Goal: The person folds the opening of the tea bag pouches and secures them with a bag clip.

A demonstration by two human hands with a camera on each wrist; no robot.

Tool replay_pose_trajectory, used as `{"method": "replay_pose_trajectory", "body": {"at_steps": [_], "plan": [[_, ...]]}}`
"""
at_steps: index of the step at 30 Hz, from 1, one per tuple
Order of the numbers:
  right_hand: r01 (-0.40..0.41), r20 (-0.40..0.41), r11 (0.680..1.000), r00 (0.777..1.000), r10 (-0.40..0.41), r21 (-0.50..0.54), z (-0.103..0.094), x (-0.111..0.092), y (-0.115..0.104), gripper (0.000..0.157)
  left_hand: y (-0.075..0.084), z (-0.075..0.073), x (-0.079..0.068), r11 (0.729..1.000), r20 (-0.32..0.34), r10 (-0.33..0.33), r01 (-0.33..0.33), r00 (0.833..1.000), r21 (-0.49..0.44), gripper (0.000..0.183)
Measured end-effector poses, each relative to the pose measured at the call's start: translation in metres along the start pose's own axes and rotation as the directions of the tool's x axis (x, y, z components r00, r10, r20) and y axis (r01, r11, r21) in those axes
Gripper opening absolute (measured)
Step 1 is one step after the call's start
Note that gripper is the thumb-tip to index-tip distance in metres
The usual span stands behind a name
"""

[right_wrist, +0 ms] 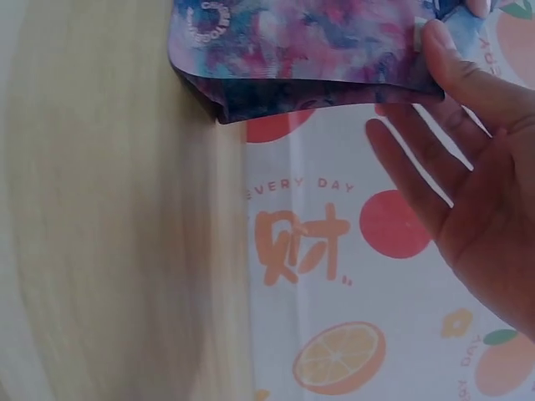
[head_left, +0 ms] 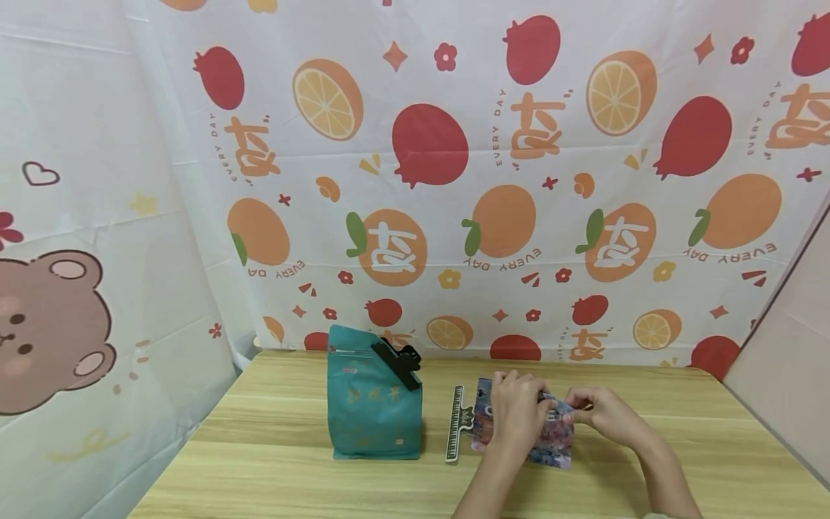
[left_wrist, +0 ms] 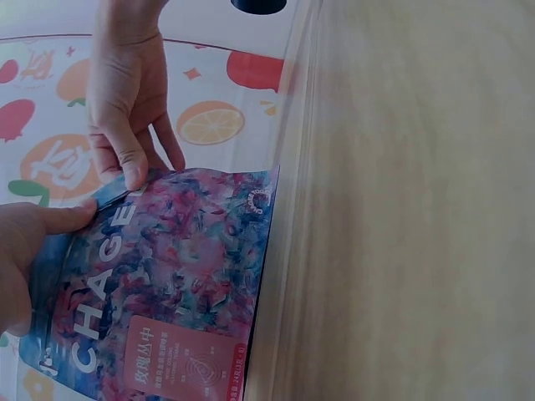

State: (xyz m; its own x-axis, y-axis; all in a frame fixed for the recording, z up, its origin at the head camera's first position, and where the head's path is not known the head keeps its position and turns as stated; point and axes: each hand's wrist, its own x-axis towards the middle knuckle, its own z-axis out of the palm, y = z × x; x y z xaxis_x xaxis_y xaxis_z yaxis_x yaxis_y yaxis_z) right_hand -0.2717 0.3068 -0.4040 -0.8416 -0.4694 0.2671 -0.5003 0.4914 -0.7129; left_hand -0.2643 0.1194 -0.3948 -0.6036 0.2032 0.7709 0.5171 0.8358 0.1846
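Note:
A flat-bottomed tea pouch (head_left: 556, 441) printed in blue, pink and purple, with white "CHAGE" lettering, stands on the table. My left hand (head_left: 516, 411) grips its top edge from the front, covering part of the print. At the upper right corner, my right hand (head_left: 606, 416) pinches the pouch between thumb and fingers. In the left wrist view both thumbs lie along the pouch's (left_wrist: 184, 251) top strip, close to each other. The right wrist view shows the folded bottom of the pouch (right_wrist: 309, 42) and several right-hand fingers (right_wrist: 410, 175) extended behind it.
Just left of the pouch is a clip (head_left: 456, 425) with a black-and-white striped bar. Farther left stands a teal bag (head_left: 375, 414) with a black clip (head_left: 398, 364) across its top corner. A fruit-print cloth (head_left: 428, 144) hangs behind the wooden table (head_left: 272, 432).

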Motion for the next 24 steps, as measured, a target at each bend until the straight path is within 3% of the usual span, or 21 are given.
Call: {"method": "replay_pose_trajectory", "body": {"at_steps": [13, 18, 24], "plan": [[-0.040, -0.080, 0.997, 0.996, 0.035, -0.071, 0.003, 0.000, -0.001, 0.011, 0.001, 0.002, -0.001, 0.999, 0.000, 0.025, -0.025, 1.000, 0.043, 0.016], [-0.049, -0.058, 0.997, 0.997, 0.045, -0.065, 0.002, -0.001, -0.002, 0.009, 0.001, 0.002, -0.001, 0.998, 0.021, 0.023, -0.024, 1.000, 0.065, 0.014], [-0.056, 0.027, 0.998, 0.998, 0.057, -0.012, -0.003, -0.001, -0.008, 0.004, 0.001, 0.003, -0.001, 0.998, 0.022, 0.010, -0.012, 1.000, 0.056, 0.014]]}}
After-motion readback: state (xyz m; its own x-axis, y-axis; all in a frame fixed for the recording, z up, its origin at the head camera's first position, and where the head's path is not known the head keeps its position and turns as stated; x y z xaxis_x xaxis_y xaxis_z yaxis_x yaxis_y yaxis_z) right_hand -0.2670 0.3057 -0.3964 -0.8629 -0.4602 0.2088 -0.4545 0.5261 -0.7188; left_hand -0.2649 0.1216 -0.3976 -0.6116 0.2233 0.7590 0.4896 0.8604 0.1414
